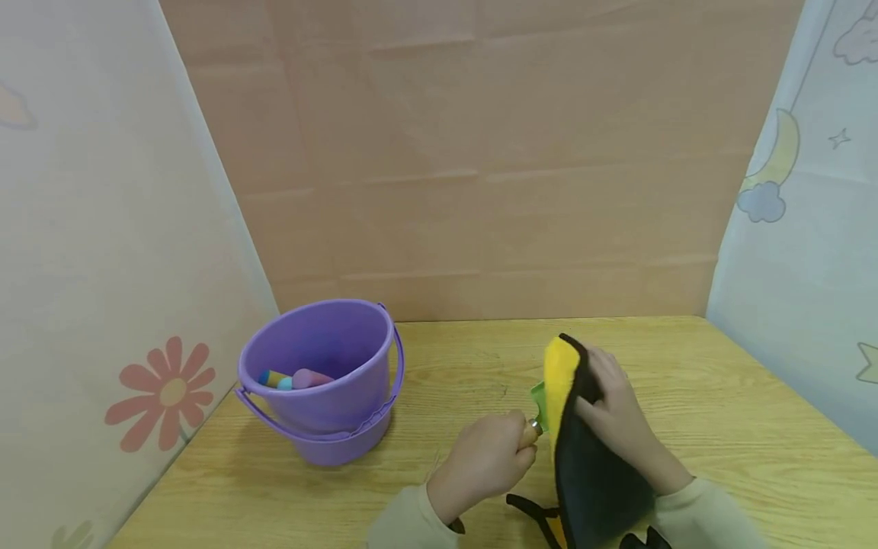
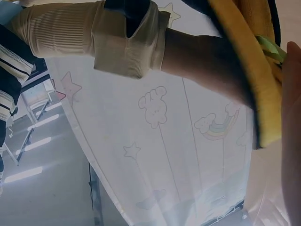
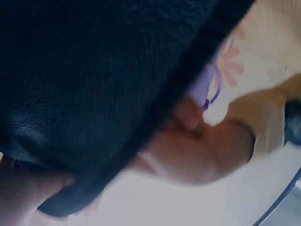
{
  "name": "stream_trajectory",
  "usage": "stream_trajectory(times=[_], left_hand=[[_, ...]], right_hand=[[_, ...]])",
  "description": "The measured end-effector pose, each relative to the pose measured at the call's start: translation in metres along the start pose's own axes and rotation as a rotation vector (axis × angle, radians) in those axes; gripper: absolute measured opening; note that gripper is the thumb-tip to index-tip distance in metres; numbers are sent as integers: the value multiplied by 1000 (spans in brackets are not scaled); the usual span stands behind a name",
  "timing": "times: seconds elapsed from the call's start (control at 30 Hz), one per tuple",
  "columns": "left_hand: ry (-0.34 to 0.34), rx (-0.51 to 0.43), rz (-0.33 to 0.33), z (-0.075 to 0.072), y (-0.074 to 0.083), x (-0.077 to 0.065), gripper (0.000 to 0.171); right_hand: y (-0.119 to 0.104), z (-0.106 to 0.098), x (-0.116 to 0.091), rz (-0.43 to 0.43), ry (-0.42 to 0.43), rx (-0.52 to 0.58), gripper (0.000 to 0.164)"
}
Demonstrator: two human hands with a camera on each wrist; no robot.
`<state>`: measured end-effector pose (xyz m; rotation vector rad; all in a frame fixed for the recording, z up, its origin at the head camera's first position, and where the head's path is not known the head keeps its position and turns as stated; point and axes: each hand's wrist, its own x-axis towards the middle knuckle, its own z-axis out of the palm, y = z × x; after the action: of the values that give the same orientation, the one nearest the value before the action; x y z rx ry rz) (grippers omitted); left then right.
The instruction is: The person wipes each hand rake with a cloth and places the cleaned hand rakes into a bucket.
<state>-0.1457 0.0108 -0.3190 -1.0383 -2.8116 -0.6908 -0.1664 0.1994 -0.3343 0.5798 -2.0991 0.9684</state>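
My left hand grips the wooden handle of a small garden tool with a green head and a metal collar. That green head is partly hidden behind the yellow face of a fabric bag with black edging and a dark back. The right hand pinches the bag's upper edge and holds it upright, thumb on the dark side. In the left wrist view the green head lies against the yellow cloth. Dark fabric fills much of the right wrist view, overlapping the left hand.
A purple bucket with its handle hanging down stands on the wooden table at the left. Inside it are several rounded coloured pieces. Black straps trail by the bag. Brown paper backs the table, with patterned sheets at both sides.
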Motion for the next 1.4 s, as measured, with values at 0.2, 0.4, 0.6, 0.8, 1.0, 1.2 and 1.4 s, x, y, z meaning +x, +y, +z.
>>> stream_trajectory(times=[0.2, 0.4, 0.6, 0.8, 1.0, 1.2, 1.4], left_hand=[[1, 80, -14, -4, 7, -3, 24], [50, 88, 27, -4, 7, -6, 20], [56, 146, 44, -6, 9, -8, 15], [65, 152, 67, -6, 10, -10, 19], [40, 184, 63, -6, 11, -10, 27], [1, 166, 47, -3, 12, -11, 31], [5, 147, 56, -1, 12, -12, 37]], right_hand=[[-4, 10, 2, -20, -34, -149, 67], [-4, 13, 0, 83, -26, -162, 71], [-5, 12, -2, 127, -32, -185, 75], [-7, 13, -5, 176, -27, -182, 73], [-4, 16, -6, 184, 12, -176, 64], [5, 16, -1, 147, 111, -128, 35], [12, 13, 1, 100, 172, -94, 23]])
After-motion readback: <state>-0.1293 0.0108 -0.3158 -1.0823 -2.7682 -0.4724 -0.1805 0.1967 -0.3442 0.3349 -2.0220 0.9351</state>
